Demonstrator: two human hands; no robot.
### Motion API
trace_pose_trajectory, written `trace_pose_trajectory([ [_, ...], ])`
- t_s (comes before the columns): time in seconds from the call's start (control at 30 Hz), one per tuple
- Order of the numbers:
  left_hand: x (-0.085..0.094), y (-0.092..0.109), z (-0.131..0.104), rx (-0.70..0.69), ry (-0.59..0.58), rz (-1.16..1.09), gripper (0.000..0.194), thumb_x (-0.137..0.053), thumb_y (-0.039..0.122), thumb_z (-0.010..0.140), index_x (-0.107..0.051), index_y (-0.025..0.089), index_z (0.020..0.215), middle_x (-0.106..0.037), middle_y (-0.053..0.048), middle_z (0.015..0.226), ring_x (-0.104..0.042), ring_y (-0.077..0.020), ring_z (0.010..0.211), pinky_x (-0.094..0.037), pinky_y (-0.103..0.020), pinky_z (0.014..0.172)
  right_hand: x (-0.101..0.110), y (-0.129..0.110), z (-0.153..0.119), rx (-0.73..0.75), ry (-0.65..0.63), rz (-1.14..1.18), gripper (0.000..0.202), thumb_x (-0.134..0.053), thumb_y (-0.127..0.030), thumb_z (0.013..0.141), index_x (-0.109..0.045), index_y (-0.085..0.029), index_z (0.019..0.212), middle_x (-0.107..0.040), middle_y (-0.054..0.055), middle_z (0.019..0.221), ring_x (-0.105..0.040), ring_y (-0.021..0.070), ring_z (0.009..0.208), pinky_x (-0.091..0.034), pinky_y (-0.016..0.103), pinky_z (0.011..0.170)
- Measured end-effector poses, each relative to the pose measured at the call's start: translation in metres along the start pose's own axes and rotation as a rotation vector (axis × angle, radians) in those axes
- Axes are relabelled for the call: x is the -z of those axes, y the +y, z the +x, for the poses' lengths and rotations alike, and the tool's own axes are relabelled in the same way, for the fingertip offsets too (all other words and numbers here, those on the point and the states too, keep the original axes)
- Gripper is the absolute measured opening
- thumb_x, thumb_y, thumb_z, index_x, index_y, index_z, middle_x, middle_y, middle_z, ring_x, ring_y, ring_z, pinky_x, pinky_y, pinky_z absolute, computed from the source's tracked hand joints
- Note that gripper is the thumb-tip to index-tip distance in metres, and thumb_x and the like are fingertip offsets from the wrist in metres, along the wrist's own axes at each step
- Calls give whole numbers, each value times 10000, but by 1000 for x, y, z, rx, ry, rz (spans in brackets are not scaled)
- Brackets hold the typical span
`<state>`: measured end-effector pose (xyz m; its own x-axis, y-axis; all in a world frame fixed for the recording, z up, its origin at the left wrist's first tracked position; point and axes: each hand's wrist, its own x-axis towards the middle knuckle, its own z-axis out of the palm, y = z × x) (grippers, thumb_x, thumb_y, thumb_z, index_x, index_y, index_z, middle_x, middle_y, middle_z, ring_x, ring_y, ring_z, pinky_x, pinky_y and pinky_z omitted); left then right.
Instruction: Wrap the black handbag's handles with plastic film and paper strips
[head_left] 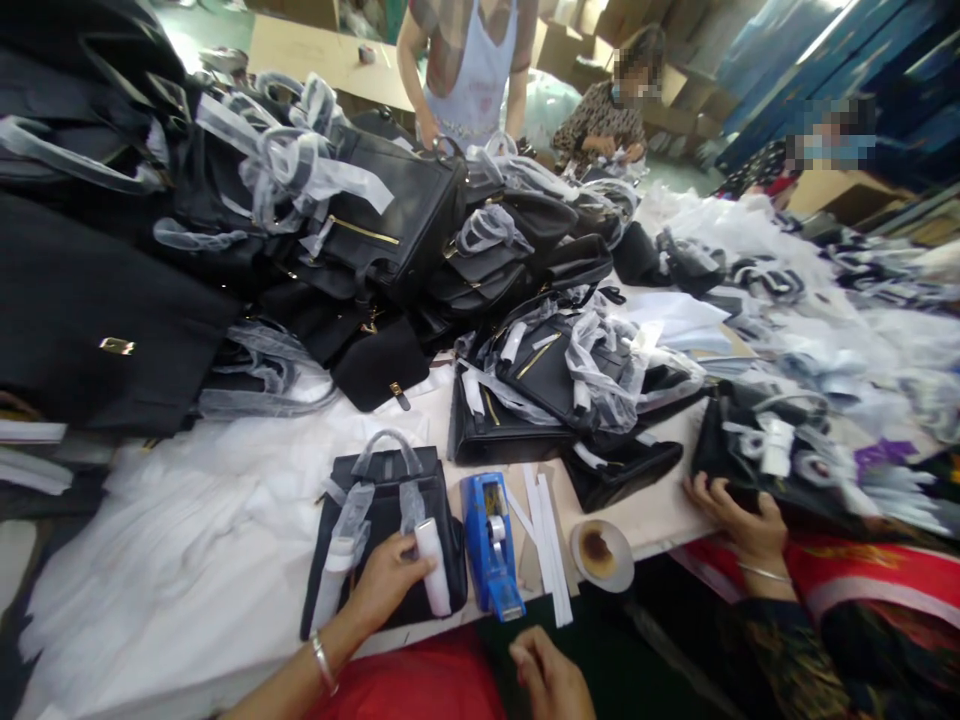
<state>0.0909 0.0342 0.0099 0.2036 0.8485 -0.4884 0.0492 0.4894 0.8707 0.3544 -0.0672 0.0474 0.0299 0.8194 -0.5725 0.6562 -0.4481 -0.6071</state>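
Your left hand (pixel 386 585) has its grip on the white-wrapped roll (pixel 437 590) at the front of the black backpack (pixel 386 512), which lies on the surface (pixel 435 425) at nine o'clock from the blue tape dispenser (pixel 480 550). Your right hand (pixel 553 675), fingers curled, is at five o'clock from that dispenser; whether its grip holds anything, I cannot tell.

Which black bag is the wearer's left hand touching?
The black backpack left of the blue tape dispenser: the left hand holds its white-wrapped strap end. Other bags lie farther from that hand.
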Motion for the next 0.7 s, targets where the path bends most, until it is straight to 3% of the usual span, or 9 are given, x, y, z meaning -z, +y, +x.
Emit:
trace_pose_trajectory([
  [0.13,0,1,0,-3,9,18,273,-654,290,759,-734,145,975,-712,-71,943,-625,-280,900,-469,-336,815,10,-82,17,307,-144,51,230,-385,-269,945,-584,-209,844,-619,5,768,-585,142,715,-411,219,677],
  [0.23,0,-4,2,-9,19,58,206,-649,285,750,-735,143,872,-708,-69,887,-617,-272,854,-463,-330,787,4,-115,43,463,-179,-81,216,-393,-151,925,-597,-212,891,-636,11,846,-598,140,777,-404,216,702],
  [0.43,0,-6,3,-18,26,40,176,-656,266,741,-740,165,858,-710,-59,908,-617,-272,896,-456,-318,807,-14,-121,80,542,-230,-415,191,-472,-71,867,-617,-193,892,-682,40,893,-635,184,867,-411,248,745],
  [0.7,0,-5,4,-6,59,23,193,-689,309,731,-746,155,833,-688,-70,870,-610,-278,875,-468,-319,777,-24,-137,84,358,-197,-473,206,-474,-37,846,-637,-157,886,-722,111,899,-689,244,845,-436,279,681],
])
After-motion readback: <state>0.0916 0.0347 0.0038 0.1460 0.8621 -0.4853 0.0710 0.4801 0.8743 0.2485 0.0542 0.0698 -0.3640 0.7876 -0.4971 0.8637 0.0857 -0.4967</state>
